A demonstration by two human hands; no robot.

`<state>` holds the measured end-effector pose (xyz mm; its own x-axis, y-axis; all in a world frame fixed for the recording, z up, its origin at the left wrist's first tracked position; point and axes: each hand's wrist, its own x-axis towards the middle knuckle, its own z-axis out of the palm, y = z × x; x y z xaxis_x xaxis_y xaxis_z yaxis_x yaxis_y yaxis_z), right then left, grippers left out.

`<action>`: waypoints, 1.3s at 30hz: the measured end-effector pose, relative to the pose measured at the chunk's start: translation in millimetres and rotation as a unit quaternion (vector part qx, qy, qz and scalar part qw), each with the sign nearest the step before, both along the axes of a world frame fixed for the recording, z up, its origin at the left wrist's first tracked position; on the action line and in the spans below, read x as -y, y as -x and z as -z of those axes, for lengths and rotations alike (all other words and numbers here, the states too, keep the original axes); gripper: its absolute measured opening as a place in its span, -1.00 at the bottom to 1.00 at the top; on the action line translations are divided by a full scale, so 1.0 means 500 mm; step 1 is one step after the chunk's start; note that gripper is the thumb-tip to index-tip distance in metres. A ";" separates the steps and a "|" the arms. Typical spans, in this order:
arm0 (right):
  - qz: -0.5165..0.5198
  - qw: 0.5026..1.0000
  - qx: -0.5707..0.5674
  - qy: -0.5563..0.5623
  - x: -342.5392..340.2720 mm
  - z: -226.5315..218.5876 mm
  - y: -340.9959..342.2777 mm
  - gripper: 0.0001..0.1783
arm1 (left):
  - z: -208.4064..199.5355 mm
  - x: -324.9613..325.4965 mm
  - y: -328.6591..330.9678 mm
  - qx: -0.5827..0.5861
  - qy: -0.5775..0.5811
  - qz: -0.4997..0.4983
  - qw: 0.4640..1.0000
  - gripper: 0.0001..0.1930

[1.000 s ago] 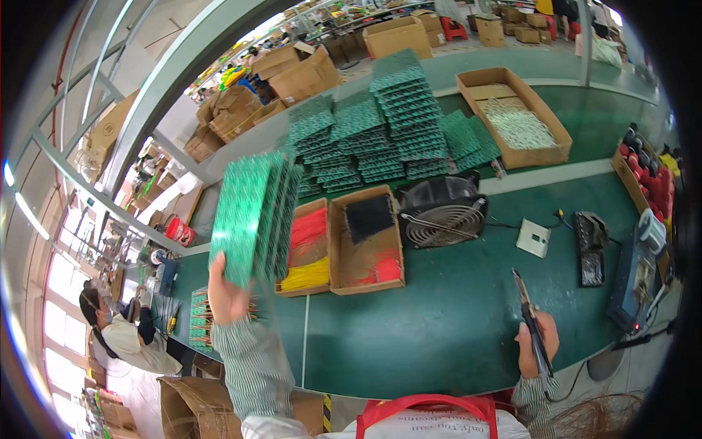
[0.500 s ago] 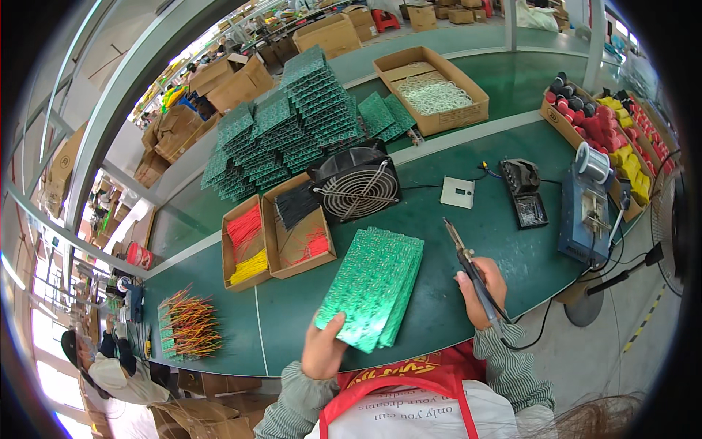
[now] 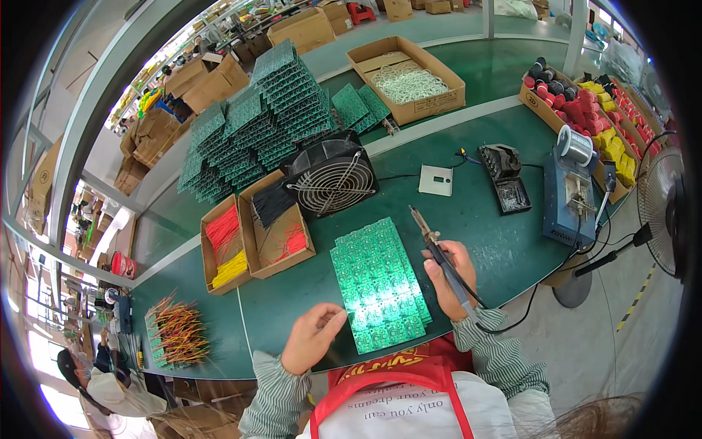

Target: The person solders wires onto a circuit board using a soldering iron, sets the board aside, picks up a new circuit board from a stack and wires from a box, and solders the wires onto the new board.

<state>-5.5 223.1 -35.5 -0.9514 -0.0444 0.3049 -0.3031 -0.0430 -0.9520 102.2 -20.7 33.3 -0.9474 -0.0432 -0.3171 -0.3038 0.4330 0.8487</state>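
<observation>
A stack of green circuit boards (image 3: 382, 285) lies flat on the bench in front of me, its top board shining with reflected light. Beside its left edge is my left hand (image 3: 314, 336), fingers loosely bent and holding nothing that I can see. Whether a fingertip touches the boards, I cannot tell. My right hand (image 3: 452, 278) is closed around a soldering iron (image 3: 447, 269), whose tip points up and left, just right of the stack. The iron's cable runs back from its handle towards the right.
Cardboard trays of red, yellow and black wires (image 3: 279, 219) stand at left, beside a black fan (image 3: 330, 179). Tall stacks of boards (image 3: 256, 117) rise behind. At right are a soldering iron stand (image 3: 504, 179) and a blue unit (image 3: 567, 197) with a solder spool (image 3: 575, 146). Wired boards (image 3: 175, 333) lie far left.
My left hand has let go of the board stack, which now lies flatter and straighter on the bench. The right hand still holds the soldering iron. The whole view has shifted slightly.
</observation>
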 end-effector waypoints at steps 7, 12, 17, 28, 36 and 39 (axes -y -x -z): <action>-0.029 0.998 -0.020 -0.059 0.031 -0.016 0.003 -0.46 | 0.016 -0.019 0.025 0.047 -0.252 -0.056 0.965 -0.81; -0.048 0.996 -0.071 -0.018 0.048 -0.037 0.007 -0.48 | 0.004 -0.025 0.049 0.035 -0.259 -0.040 0.964 -0.84; -0.074 0.995 -0.073 -0.008 0.058 -0.069 0.010 -0.48 | 0.008 -0.018 0.051 0.034 -0.313 -0.046 0.948 -0.84; -0.053 0.997 -0.016 -0.050 0.040 -0.060 0.029 -0.52 | 0.020 -0.002 0.081 0.059 -0.113 -0.007 0.992 -0.68; -0.044 0.998 0.047 -0.028 0.060 -0.056 0.015 -0.52 | 0.039 -0.023 0.070 -0.056 0.010 0.020 0.998 -0.41; -0.037 0.998 0.018 -0.047 0.065 -0.056 0.007 -0.53 | 0.040 -0.025 0.070 -0.042 -0.023 0.003 0.999 -0.40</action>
